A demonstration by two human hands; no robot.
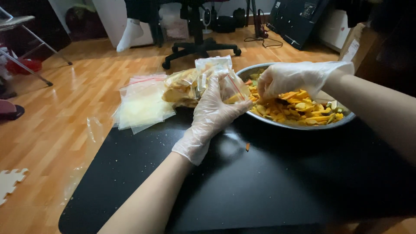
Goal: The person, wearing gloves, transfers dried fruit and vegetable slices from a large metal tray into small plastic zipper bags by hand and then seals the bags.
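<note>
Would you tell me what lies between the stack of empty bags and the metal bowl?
In the head view, a filled bag and the bag held by the left hand.

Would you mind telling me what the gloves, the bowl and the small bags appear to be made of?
Gloves, as on the left hand: thin, wrinkled, translucent plastic film. Bowl: probably metal, with a grey shiny rim. Bags: clear, glossy plastic, contents showing through.

Shiny brown wood floor [78,108], black table [268,182], black wheeled chair [199,43], folding chair [26,39] by the wall.
</note>
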